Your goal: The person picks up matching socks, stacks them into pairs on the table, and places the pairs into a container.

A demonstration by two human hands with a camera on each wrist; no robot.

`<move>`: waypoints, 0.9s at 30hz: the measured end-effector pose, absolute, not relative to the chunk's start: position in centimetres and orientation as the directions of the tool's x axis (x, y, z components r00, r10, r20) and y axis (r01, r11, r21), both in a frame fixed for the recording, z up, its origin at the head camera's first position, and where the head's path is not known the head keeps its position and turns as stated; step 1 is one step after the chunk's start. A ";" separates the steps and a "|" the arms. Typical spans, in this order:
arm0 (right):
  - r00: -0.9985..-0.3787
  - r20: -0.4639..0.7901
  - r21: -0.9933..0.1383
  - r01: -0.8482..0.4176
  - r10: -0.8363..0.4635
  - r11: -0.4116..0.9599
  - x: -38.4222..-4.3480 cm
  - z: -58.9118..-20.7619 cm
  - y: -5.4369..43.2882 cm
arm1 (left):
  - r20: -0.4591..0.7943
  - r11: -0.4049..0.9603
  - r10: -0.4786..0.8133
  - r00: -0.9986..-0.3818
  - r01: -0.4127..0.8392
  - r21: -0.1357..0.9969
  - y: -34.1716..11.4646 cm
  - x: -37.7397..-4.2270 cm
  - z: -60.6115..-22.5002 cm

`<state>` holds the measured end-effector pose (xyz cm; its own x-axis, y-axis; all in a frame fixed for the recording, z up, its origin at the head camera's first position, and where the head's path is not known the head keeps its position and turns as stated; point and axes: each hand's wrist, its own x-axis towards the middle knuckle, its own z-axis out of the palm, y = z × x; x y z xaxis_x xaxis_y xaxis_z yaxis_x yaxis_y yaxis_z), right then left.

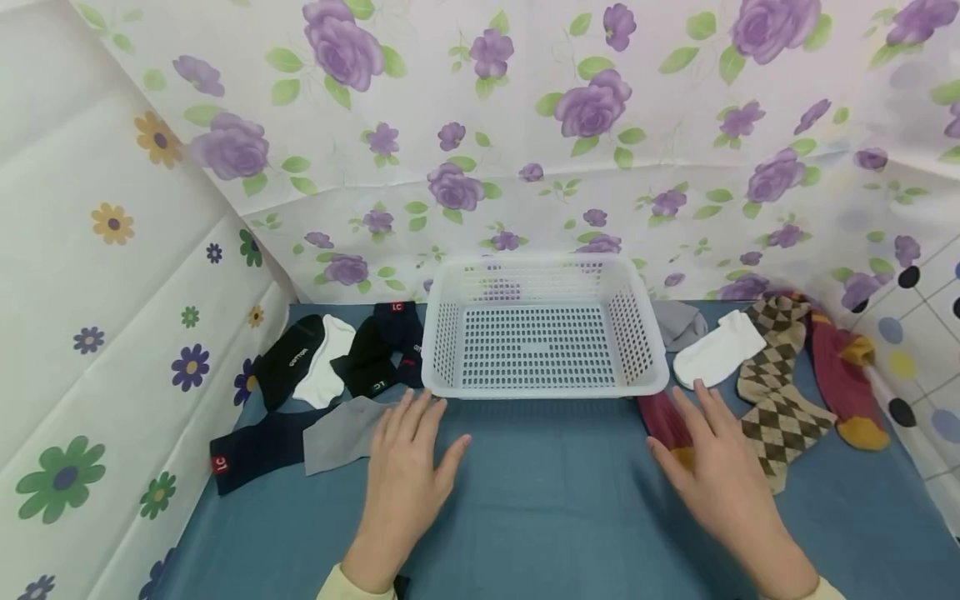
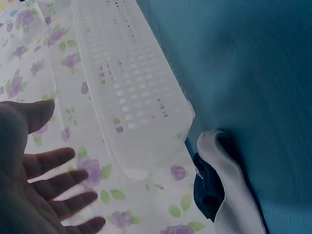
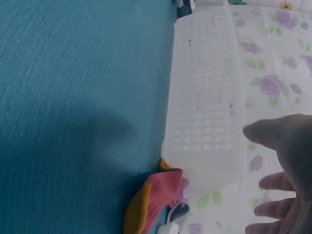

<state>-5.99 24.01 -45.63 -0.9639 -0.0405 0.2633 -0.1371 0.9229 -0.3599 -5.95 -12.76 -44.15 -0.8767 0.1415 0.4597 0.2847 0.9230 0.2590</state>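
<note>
A white plastic basket point(image 1: 536, 390) with perforated walls stands at the back middle of the blue cloth, nothing inside it. My left hand point(image 1: 408, 475) hovers before its left front corner with fingers spread, overlapping the end of a grey sock point(image 1: 341, 433) in the head view. Opposite it, my right hand point(image 1: 712, 475) is held with straight fingers near the right front corner, beside a maroon sock with a mustard toe point(image 1: 663, 425). Neither hand holds anything. In both wrist views the thumb and fingers are apart, with the basket wall point(image 2: 131, 92) beyond them.
Left of the basket lie a black sock point(image 1: 292, 358), a white sock point(image 1: 327, 358), a navy sock point(image 1: 258, 450) and other dark socks point(image 1: 367, 358). On the right are a white sock point(image 1: 720, 348), argyle socks point(image 1: 787, 425), another maroon sock point(image 1: 843, 375) and a grey one point(image 1: 678, 325). Flowered sheets point(image 1: 487, 150) hang behind.
</note>
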 end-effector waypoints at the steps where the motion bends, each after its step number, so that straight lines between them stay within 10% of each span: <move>1: -0.962 0.271 -0.364 -0.135 -0.034 0.922 -6.0 -45.7 24.0 | 0.476 0.916 0.155 -0.866 0.306 0.259 -12.7 -5.9 -44.2; 27: -0.999 0.027 -0.300 0.033 0.043 0.954 -9.8 -50.9 23.8 | 0.363 0.872 0.319 -0.875 0.422 0.250 -10.8 -5.9 -46.4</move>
<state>-9.77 23.80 -50.89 -0.9987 0.0429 0.0271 0.0329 0.9535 -0.2995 -5.89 -10.83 -46.36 -0.8754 0.3192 0.3632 0.4216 0.8716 0.2503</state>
